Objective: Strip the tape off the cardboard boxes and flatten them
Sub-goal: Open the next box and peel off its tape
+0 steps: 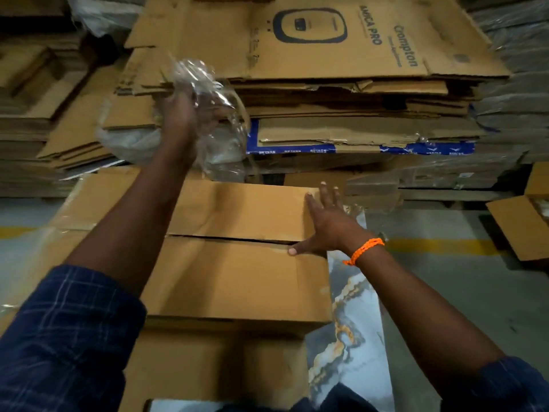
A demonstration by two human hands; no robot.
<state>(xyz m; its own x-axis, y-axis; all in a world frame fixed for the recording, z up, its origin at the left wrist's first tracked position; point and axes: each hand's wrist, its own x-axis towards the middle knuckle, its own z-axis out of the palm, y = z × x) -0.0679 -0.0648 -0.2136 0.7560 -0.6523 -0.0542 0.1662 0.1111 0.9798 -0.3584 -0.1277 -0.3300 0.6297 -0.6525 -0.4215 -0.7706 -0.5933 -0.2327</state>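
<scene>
At 9 o'clock a pile of flat cardboard sheets (44,120) lies in soft, ragged layers. A dark blue checked sleeve (68,337) covers the left arm at 7 o'clock. The left grip (187,114), raised towards 11 o'clock, is clenched round a crumpled wad of clear tape (205,81), glossy and wrinkled, with loose folds hanging below the fingers.

The cardboard box (237,278) sits at the centre, reaching down to 6 o'clock. It is plain brown and matte, and its two top flaps are closed, meeting at a dark, slightly gaping seam (231,237) that runs across. Its right side panel (350,307) carries a marble-like print in pale blue-grey with gold veins.

Behind it, from 12 to 1 o'clock, stands a tall stack of flattened boxes (341,99) with torn, wavy edges. The top sheet shows "Crompton" and "AMICA PRO" in dark letters beside a rounded outline drawing. Low in the stack runs a blue strip (297,150) with white writing too small to read.

The right grip (325,224) lies released and flat on the far flap near the box's right edge, fingers spread and the thumb tip resting at the seam. A braided orange wristband (364,251) circles that wrist. At 3 o'clock the grey floor (445,292) bears a yellow line (439,246), and an open brown box (517,227) lies at the picture's edge.
</scene>
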